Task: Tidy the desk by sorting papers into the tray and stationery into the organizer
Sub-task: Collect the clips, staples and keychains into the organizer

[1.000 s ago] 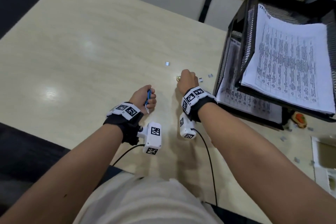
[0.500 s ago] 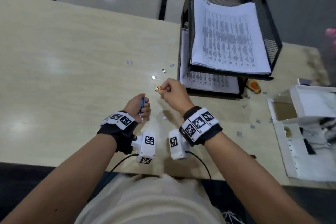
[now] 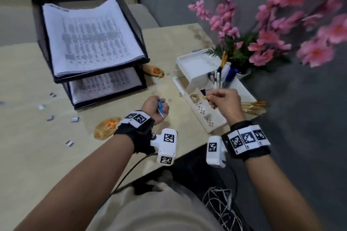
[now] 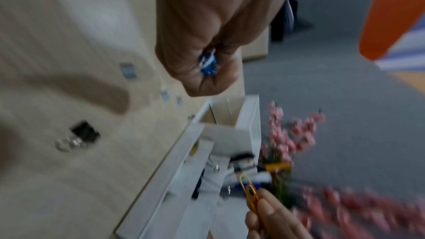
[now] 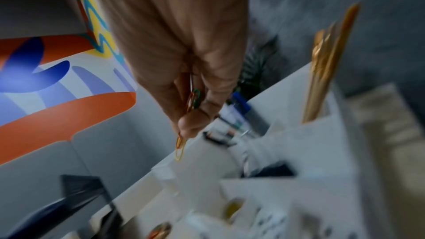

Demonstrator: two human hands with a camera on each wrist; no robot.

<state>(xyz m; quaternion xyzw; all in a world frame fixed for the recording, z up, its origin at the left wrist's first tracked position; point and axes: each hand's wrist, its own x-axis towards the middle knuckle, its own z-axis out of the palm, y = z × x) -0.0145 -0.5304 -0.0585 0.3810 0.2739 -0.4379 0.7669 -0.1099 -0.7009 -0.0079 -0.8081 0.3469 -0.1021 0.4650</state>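
My right hand (image 3: 221, 99) hovers over the white desk organizer (image 3: 244, 88) and pinches a small bunch of coloured paper clips (image 5: 184, 141), yellow and orange ones sticking out past the fingertips (image 4: 249, 191). My left hand (image 3: 157, 107) is a fist just above the desk, left of the organizer, gripping blue paper clips (image 3: 160, 106) (image 4: 208, 64). The black two-tier mesh paper tray (image 3: 37, 30) stands at the back left with printed sheets (image 3: 90, 37) on both levels. Several pens (image 3: 225, 73) stand in the organizer's cup.
Small silver staple pieces (image 3: 75, 119) lie scattered on the beige desk (image 3: 28, 155) left of my arms. A black binder clip (image 4: 85, 132) lies near the organizer. Pink artificial flowers (image 3: 272, 39) rise behind it. Gold-coloured pens (image 3: 253, 106) lie at its right. An orange disc (image 3: 105, 129) sits by my left wrist.
My head turned right, bringing the organizer and flowers into view. My right hand lifted the paper clips off the desk and carried them right, over the organizer. The left hand followed, still gripping its blue clips.
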